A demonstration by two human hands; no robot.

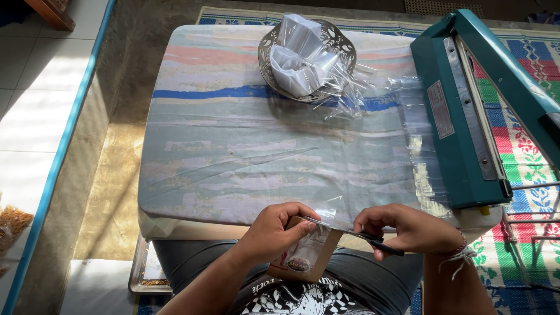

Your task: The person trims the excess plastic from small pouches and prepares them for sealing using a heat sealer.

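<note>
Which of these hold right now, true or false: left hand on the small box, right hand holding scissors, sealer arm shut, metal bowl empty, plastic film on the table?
1. The left hand holds the small brown box. True.
2. The right hand holds black scissors. True.
3. The arm of the teal heat sealer is pressed shut. False: it stands raised, open above the base.
4. The metal bowl is empty. False: clear plastic bags fill it and spill over its rim.
5. A clear plastic film lies on the table. True.
</note>
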